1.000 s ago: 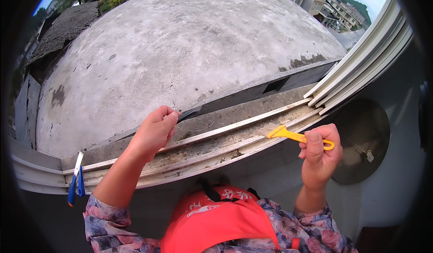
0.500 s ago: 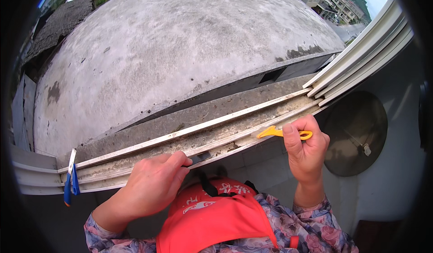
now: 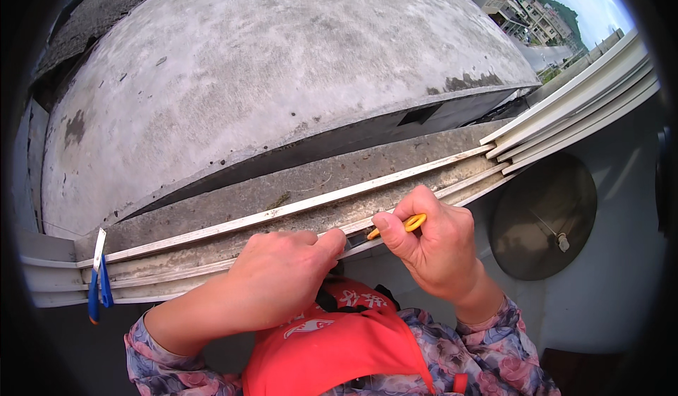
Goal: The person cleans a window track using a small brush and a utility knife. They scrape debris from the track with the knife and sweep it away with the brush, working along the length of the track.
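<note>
My right hand (image 3: 438, 248) is closed round a small yellow plastic tool (image 3: 415, 222) with a looped handle. The tool's tip points down into the dirty white window track (image 3: 395, 216). My left hand (image 3: 282, 276) lies over the track with its fingers closed on a flat dark grey piece (image 3: 359, 241); most of that piece is hidden under the hand, so I cannot make out its kind. The yellow tip is right beside the grey piece. Dirt lies along the track's grooves.
Blue-handled scissors (image 3: 99, 279) rest across the track's left end. Stacked white window frames (image 3: 579, 106) rise at the right. Outside the sill is a broad concrete roof (image 3: 282, 64). A round dark disc (image 3: 544, 219) stands below the track on the right.
My right hand has moved left and down with the yellow tool, to beside the grey piece. My left hand has shifted right along the track with the grey piece.
</note>
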### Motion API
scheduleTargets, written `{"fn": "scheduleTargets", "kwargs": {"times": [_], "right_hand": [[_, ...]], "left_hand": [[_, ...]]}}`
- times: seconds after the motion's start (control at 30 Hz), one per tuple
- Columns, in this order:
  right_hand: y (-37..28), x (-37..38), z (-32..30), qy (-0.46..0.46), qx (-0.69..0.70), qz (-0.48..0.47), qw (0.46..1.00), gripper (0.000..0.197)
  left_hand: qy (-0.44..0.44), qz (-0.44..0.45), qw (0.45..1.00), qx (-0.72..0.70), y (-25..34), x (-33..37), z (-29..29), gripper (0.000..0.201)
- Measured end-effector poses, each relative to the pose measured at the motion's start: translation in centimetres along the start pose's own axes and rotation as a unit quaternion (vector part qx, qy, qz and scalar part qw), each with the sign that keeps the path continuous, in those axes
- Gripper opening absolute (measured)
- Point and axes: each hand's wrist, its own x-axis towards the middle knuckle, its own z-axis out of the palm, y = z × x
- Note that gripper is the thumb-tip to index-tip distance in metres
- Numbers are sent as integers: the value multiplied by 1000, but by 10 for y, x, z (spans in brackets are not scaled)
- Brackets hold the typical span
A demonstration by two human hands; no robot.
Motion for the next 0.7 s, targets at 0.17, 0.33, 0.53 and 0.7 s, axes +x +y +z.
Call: {"fn": "scheduleTargets", "kwargs": {"times": [0.17, 0.33, 0.53, 0.7], "right_hand": [[-2, 3, -15, 25, 25, 27, 999, 27], [2, 1, -9, -5, -23, 18, 1000, 28], [-3, 1, -14, 30, 34, 28, 999, 28], [4, 5, -19, -3, -93, 38, 995, 30]], "left_hand": [[16, 0, 1000, -13, -6, -1, 6, 14], [31, 6, 999, -12, -5, -4, 9, 13], [36, 17, 999, -30, -8, -6, 8, 18], [34, 34, 999, -18, -14, -8, 0, 24]]}}
